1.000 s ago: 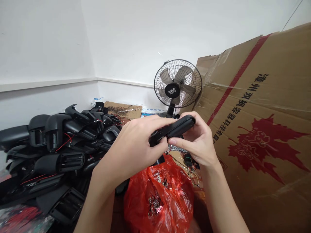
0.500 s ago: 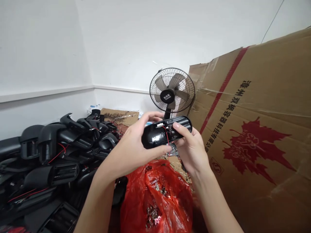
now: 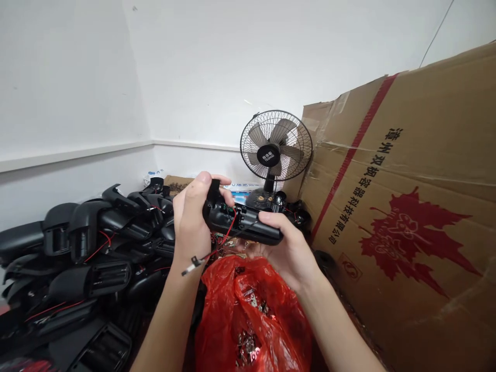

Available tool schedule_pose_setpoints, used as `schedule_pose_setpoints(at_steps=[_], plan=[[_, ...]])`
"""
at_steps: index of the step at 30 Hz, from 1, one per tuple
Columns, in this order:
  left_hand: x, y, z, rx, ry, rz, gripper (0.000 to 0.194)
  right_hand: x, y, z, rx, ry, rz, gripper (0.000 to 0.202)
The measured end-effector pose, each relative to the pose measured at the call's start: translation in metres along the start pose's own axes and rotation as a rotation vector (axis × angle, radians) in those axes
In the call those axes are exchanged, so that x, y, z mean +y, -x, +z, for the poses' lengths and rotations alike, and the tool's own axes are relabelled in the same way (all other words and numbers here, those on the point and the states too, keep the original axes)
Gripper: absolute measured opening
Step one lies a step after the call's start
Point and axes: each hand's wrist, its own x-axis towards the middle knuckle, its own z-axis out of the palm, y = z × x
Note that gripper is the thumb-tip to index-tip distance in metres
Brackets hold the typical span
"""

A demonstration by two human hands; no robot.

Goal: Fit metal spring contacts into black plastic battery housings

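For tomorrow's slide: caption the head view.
Left hand and right hand hold a black case with a red wire near a red bag of metal parts.

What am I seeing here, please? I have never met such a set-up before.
There is no machine: these are a person's bare hands, seen from a camera worn on the head. The left hand and the right hand hold a black case, one at each end; a red wire trails from it. Below is a red bag with small metal parts. To the left lies a pile of similar black pieces. Behind stands a fan; on the right, a carton.
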Motion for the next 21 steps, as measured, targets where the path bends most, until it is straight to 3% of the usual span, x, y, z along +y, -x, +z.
schedule_pose_setpoints(at_steps=[3, 6, 9, 15, 21], plan=[[0.002, -0.001, -0.005, -0.106, -0.018, -0.087, 0.046, -0.001, -0.001, -0.007, -0.122, 0.144, 0.029, 0.038], [0.002, -0.001, -0.008, -0.235, -0.012, -0.165, 0.042, -0.002, -0.002, -0.012, -0.316, 0.125, 0.163, 0.033], [0.001, 0.001, -0.007, -0.291, 0.008, -0.175, 0.043, 0.0, -0.005, -0.016, -0.399, 0.06, 0.264, 0.032], [0.002, 0.002, -0.004, -0.323, -0.076, -0.169, 0.045, 0.006, -0.007, -0.018, -0.415, -0.002, 0.375, 0.032], [0.0, 0.002, -0.005, -0.333, -0.1, -0.198, 0.048, 0.008, -0.007, -0.018, -0.379, 0.017, 0.354, 0.024]])
